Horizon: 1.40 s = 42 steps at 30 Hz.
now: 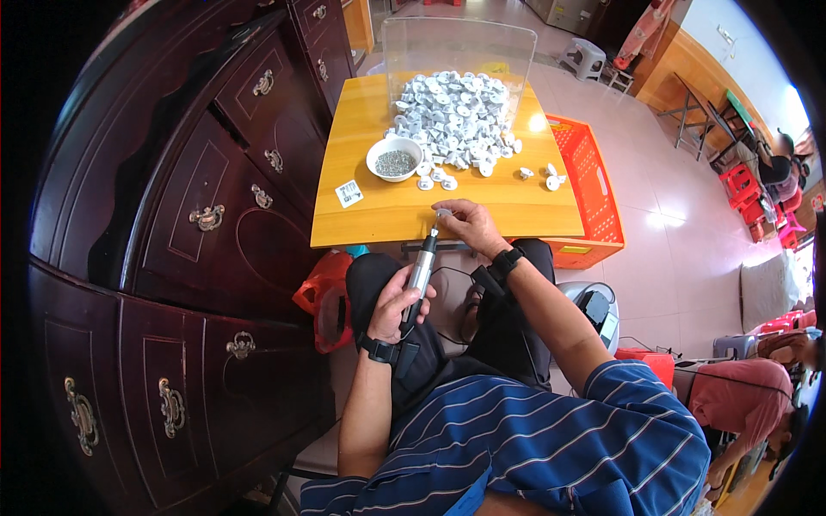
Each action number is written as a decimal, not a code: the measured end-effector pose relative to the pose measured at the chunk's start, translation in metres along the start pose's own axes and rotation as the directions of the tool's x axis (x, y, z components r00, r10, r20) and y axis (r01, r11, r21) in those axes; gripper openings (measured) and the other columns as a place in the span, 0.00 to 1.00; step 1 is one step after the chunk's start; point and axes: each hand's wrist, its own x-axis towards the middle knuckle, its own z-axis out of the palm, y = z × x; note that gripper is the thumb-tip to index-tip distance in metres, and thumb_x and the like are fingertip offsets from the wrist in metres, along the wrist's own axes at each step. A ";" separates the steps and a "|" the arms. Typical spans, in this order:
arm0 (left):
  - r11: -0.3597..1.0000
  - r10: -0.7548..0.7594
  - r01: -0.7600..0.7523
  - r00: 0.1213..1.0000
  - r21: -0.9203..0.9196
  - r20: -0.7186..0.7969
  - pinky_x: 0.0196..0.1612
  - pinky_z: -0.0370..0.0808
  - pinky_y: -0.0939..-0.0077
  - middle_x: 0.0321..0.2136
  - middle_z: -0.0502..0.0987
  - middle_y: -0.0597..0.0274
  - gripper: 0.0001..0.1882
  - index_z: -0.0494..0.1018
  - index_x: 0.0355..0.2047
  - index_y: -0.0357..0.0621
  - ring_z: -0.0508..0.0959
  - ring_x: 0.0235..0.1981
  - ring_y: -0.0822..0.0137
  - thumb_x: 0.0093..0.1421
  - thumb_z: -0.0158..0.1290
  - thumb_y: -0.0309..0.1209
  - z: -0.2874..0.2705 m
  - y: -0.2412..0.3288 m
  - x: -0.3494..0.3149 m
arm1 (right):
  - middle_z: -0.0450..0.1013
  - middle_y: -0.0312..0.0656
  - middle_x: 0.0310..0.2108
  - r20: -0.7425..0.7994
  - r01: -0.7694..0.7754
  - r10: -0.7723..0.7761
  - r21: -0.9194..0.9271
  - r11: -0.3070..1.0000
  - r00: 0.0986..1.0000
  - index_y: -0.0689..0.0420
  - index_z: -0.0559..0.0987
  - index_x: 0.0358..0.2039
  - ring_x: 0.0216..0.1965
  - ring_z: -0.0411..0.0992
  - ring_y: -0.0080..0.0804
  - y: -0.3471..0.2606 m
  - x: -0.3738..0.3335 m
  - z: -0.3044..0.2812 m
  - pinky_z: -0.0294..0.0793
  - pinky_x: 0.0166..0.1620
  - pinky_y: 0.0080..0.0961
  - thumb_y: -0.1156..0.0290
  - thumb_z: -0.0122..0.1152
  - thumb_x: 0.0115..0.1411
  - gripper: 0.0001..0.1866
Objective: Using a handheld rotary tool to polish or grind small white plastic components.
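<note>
At centre, left hand [394,308] grips electric screwdriver [421,272]; right hand [474,227] pinches white part [444,212]. Most work seemingly remains, in upper-centre heap [452,107].

A home-like room serving as a small workshop: a dark wooden cabinet [194,331] with ornate handles [206,218] and a tiled floor [658,284], beside a worktop [370,219] bearing heaped white parts [456,112] and a bowl [372,166] of small metal pieces [396,162].
</note>
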 end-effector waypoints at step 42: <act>0.999 -0.039 0.039 0.999 0.006 -0.027 0.26 0.74 0.83 0.37 0.77 0.57 0.29 0.60 0.63 0.40 0.77 0.28 0.73 0.64 0.53 0.34 0.000 0.000 -0.004 | 0.76 0.44 0.32 0.086 0.332 -0.321 -0.234 0.914 0.943 0.51 0.84 0.45 0.32 0.76 0.42 -0.004 -0.001 -0.008 0.76 0.38 0.35 0.76 0.63 0.57 0.14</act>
